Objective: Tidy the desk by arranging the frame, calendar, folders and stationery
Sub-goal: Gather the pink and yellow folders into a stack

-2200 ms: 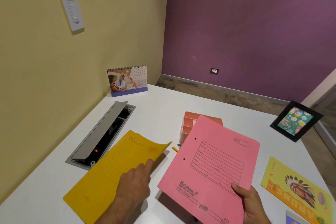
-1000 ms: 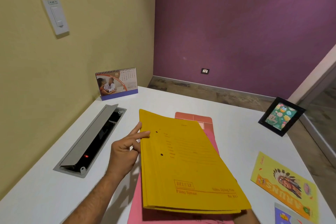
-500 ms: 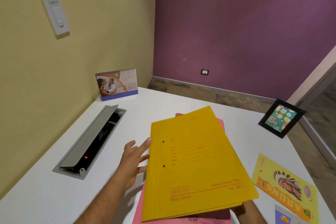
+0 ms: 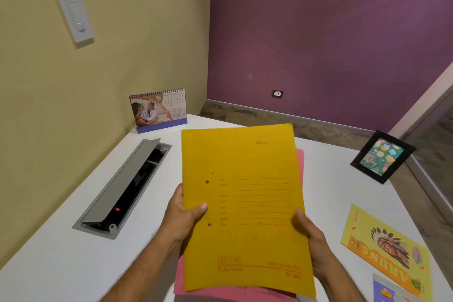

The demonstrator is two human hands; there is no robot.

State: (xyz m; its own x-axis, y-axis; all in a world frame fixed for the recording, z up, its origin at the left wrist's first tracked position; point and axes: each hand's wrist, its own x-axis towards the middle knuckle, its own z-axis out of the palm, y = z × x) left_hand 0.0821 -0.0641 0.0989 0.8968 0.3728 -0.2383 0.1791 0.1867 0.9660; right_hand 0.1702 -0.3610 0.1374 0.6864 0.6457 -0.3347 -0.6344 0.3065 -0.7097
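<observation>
Head view: both hands now grip the stack. The left hand [image 4: 182, 216], which was loose beside the folders a moment ago, has its thumb clamped over the yellow folder [image 4: 245, 203]; the right hand [image 4: 309, 233] holds the opposite edge. The pink folder [image 4: 300, 162] sits squared underneath. The folders look gathered, ready to set on the tabletop [image 4: 61, 265]. Calendar [image 4: 158, 110] far ahead-left, frame [image 4: 382, 156] ahead-right.

We grip the yellow card folder [image 4: 245, 203], stacked on a pink card folder [image 4: 300, 162], with our left hand [image 4: 182, 218] and right hand [image 4: 310, 235].
</observation>
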